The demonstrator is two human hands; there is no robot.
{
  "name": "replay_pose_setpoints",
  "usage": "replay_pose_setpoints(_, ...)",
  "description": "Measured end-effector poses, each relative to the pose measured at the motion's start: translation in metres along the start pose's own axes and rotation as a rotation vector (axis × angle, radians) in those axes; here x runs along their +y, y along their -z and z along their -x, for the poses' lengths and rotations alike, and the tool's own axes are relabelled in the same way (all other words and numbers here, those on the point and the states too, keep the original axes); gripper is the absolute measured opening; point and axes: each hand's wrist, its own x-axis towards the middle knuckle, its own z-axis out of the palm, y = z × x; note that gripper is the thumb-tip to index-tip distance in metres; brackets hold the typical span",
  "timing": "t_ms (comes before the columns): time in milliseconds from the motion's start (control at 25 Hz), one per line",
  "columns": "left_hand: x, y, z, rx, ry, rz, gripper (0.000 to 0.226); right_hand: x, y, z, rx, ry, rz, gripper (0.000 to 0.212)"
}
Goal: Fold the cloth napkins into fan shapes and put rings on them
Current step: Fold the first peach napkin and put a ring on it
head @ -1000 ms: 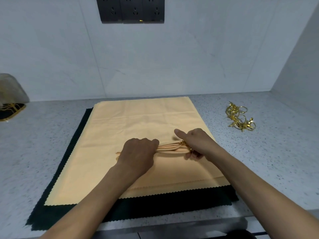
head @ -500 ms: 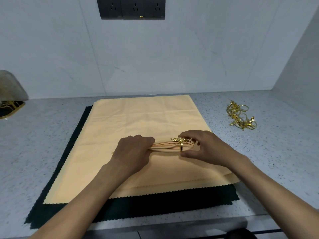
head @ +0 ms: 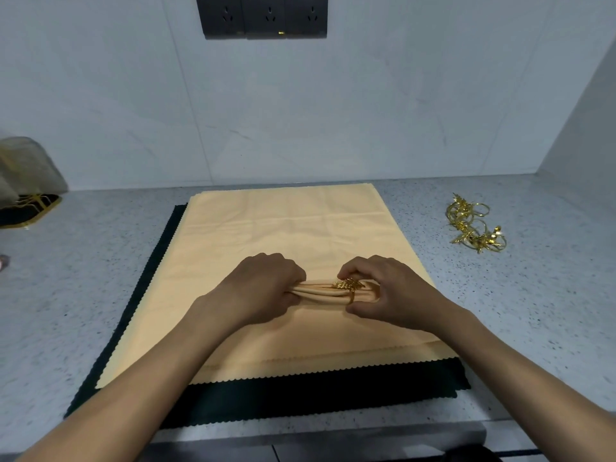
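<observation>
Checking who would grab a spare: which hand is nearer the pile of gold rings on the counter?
Right. The right hand lies nearer the pile of gold rings, which sits beyond it to the right; the left hand is farther left.

Soft, even light falls from above, cool and a little dim; the wall [head: 400, 95] reads bluish grey with no hot glare. Just under the fingers [head: 360, 266] of both hands lie only faint, diffuse shadows on the cloth. Detail is sharpest around the fingertips and softens away from them. Wide-angle distortion bends the counter edge [head: 300, 438] below the fingers and stretches the forearms toward the lower corners.
</observation>
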Motion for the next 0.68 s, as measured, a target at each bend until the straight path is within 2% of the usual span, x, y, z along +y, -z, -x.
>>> replay_pose_setpoints(80,0.002,0.004,-0.002,-0.016,-0.031,-0.025,0.01,-0.004,-0.003,-0.002,0.007,0.027,-0.006,0.041)
replay_pose_setpoints(280,0.014,0.005,-0.005,-0.054,-0.067,-0.111,0.011,-0.018,-0.019,-0.011,-0.03,0.071,0.032,0.045)
replay_pose_setpoints(480,0.003,-0.007,0.001,-0.122,-0.032,-0.081,0.013,0.001,-0.029,0.002,0.011,-0.033,-0.092,0.041)
replay_pose_setpoints(600,0.002,-0.008,-0.001,-0.127,-0.048,-0.078,0.012,0.006,-0.037,0.005,0.018,-0.044,-0.013,0.042)
replay_pose_setpoints(680,0.003,-0.007,-0.003,-0.138,-0.049,-0.073,0.018,0.006,-0.042,0.005,0.063,-0.049,0.01,0.034)
